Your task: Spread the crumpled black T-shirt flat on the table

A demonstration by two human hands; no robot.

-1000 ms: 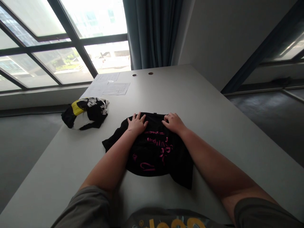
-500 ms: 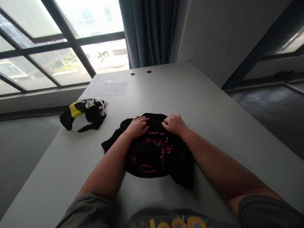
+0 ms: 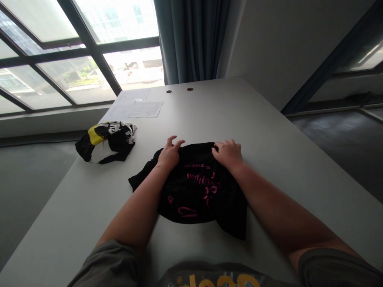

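A black T-shirt (image 3: pixel 196 191) with pink lettering lies crumpled on the white table (image 3: pixel 269 151) in front of me. My left hand (image 3: pixel 168 154) sits at the shirt's far left edge, pinching the cloth while some fingers lift off it. At the far right edge my right hand (image 3: pixel 229 153) curls its fingers over the fabric. Both forearms lie across the shirt's sides.
A second bundled garment (image 3: pixel 105 141), black, white and yellow, rests near the table's left edge. Sheets of paper (image 3: pixel 137 107) lie at the far left by the window. Two round cable holes (image 3: pixel 179 90) mark the far end. A dark curtain (image 3: pixel 191 40) hangs behind.
Both hands went from lying flat on the shirt to gripping its far edge. They have spread a little apart, and the left fingers have lifted.
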